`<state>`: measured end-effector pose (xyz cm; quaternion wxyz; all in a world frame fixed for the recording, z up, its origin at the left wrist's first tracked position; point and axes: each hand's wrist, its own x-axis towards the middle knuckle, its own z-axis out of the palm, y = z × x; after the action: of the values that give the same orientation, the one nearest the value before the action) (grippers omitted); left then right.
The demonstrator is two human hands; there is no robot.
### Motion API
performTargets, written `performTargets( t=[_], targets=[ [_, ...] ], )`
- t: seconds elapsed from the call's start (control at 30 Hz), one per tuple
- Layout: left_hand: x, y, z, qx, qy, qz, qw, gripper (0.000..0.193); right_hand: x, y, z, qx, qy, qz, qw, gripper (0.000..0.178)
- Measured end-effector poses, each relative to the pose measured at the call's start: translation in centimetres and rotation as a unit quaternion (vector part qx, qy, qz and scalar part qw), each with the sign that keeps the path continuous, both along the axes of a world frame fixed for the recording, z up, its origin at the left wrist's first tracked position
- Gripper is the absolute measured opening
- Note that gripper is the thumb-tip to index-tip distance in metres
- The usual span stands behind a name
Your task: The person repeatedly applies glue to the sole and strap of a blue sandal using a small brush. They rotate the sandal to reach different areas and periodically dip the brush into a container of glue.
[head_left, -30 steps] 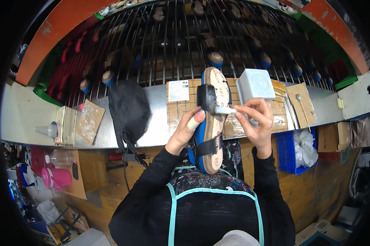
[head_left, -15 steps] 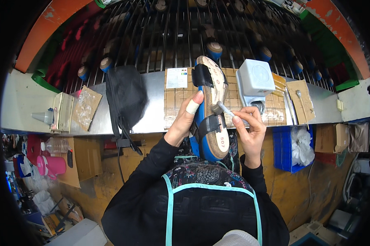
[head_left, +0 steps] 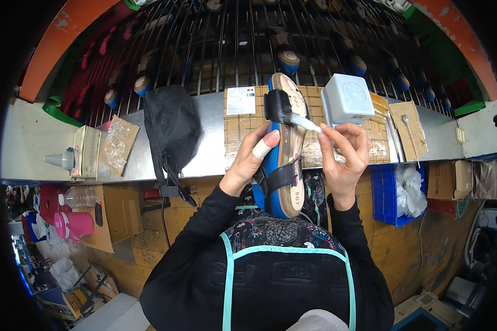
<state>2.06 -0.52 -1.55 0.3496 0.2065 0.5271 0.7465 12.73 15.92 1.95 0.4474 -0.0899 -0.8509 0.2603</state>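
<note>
My left hand [head_left: 246, 164], with white tape around its thumb, grips a sandal [head_left: 287, 146] by its left side. The sandal has a blue sole edge, a cork-coloured rim, a pale insole and two black straps, and it stands lengthwise with one end toward me. Between the thumb and fingers of my right hand [head_left: 345, 154] is pinched a slim white stick-shaped tool [head_left: 307, 123]. Its thicker end meets the right edge of the far strap [head_left: 277, 106]; the tip itself is too small to make out.
A taped cardboard sheet [head_left: 238, 124] lies under the work, with a white lidded container [head_left: 346, 99] at its right. A black mesh bag [head_left: 173, 124] lies left. Beyond the metal ledge, a rack of rods [head_left: 221, 60] carries several shoes. A blue crate [head_left: 385, 196] hangs low right.
My right hand has moved the white tool from the middle of the insole up to the far strap. The sandal has turned slightly in my left hand.
</note>
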Motion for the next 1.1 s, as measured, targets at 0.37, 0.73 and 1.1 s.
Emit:
performTargets(
  t=[0.37, 0.73, 1.1],
  targets=[
    [-1.1, -0.2, 1.0, 0.0, -0.024, -0.019, 1.0, 0.07, 1.1, 1.0, -0.7, -0.167, -0.082, 0.154, 0.97, 0.017],
    [-1.9, 0.8, 1.6, -0.013, 0.008, 0.019, 1.0, 0.066, 2.3, 1.6, -0.8, -0.182, -0.106, 0.21, 0.955, 0.017],
    [-1.9, 0.9, 2.0, -0.019, 0.021, 0.007, 1.0, 0.073, 2.5, 2.2, -0.2, -0.098, -0.065, 0.161, 0.98, 0.017]
  ],
)
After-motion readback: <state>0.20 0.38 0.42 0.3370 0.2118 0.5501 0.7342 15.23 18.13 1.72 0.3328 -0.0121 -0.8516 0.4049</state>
